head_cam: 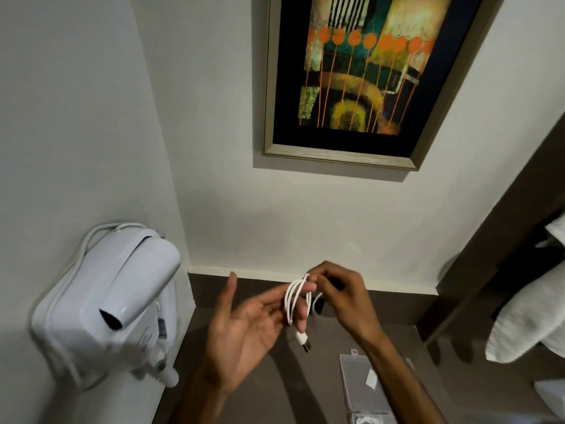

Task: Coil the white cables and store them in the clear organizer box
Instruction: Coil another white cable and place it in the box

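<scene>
A white cable [293,301] is wound in several loops around the fingers of my left hand [244,325], which is held palm up above the dark surface. Its USB plug [304,342] dangles below the loops. My right hand [339,292] pinches the cable at the top of the loops, next to my left fingertips. The clear organizer box [357,384] lies on the surface at the lower right, partly hidden by my right forearm. Another white cable [368,420] shows in its near compartment at the bottom edge.
A white wall-mounted hair dryer [113,304] hangs on the left wall. A framed painting [360,78] is on the wall ahead. The dark countertop [244,399] runs below my hands. White pillows [532,319] lie at the right beside a dark headboard.
</scene>
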`<act>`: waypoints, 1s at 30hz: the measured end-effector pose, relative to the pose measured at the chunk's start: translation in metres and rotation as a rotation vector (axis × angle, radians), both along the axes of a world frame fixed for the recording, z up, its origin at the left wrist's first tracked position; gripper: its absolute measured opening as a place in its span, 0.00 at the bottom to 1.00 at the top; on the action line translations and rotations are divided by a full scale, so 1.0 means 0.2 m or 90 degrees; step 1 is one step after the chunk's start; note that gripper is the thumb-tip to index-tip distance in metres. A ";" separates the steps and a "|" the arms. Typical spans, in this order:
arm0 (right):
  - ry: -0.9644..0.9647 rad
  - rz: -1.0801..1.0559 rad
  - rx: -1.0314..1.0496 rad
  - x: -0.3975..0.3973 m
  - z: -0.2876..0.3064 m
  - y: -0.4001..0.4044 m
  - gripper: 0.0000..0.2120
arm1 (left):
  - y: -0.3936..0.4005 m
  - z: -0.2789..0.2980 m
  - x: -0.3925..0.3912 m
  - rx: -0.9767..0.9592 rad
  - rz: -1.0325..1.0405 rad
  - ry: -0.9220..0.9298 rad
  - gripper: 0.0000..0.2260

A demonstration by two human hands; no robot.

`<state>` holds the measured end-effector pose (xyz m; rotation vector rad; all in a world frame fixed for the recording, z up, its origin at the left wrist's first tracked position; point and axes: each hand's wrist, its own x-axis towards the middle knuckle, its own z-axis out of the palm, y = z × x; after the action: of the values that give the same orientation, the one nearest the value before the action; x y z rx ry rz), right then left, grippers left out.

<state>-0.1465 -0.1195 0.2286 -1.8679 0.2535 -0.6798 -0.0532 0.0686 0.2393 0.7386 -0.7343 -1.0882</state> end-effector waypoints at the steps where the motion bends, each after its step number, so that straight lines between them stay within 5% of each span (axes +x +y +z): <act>1: 0.008 0.014 0.041 0.00 -0.06 0.04 0.11 | 0.01 0.00 0.01 -0.031 -0.002 0.044 0.48; 5: 0.168 0.035 0.012 -0.04 -0.27 0.28 0.09 | 0.02 0.00 0.09 -0.142 0.048 0.150 0.42; 10: 0.328 -0.009 -0.266 -0.15 -0.18 0.45 0.10 | -0.03 0.00 0.20 0.122 0.351 -0.192 0.37; 13: 0.206 -0.120 -0.391 -0.18 0.01 0.39 0.10 | -0.04 -0.05 0.17 0.112 0.171 -0.300 0.19; 15: 0.106 -0.156 -0.418 -0.17 0.14 0.29 0.07 | -0.06 0.01 0.10 0.194 0.101 -0.348 0.25; 17: 0.038 -0.180 -0.421 -0.13 0.23 0.17 0.06 | -0.03 0.04 0.01 0.198 0.101 -0.278 0.23; 20: 0.022 -0.204 -0.308 -0.03 0.23 0.01 0.06 | -0.01 0.03 -0.03 0.155 0.028 -0.184 0.54; 26: 0.095 -0.089 -0.073 -0.02 -0.19 0.21 0.14 | 0.03 0.00 0.05 -0.022 0.033 0.012 0.50; 30: 0.175 -0.014 -0.135 -0.10 -0.27 0.42 0.07 | 0.01 -0.01 0.09 0.098 0.186 -0.121 0.48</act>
<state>-0.1673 -0.0363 0.1755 -2.1664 0.3916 -0.4780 -0.0350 0.0711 0.2369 1.0574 -0.6816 -0.8217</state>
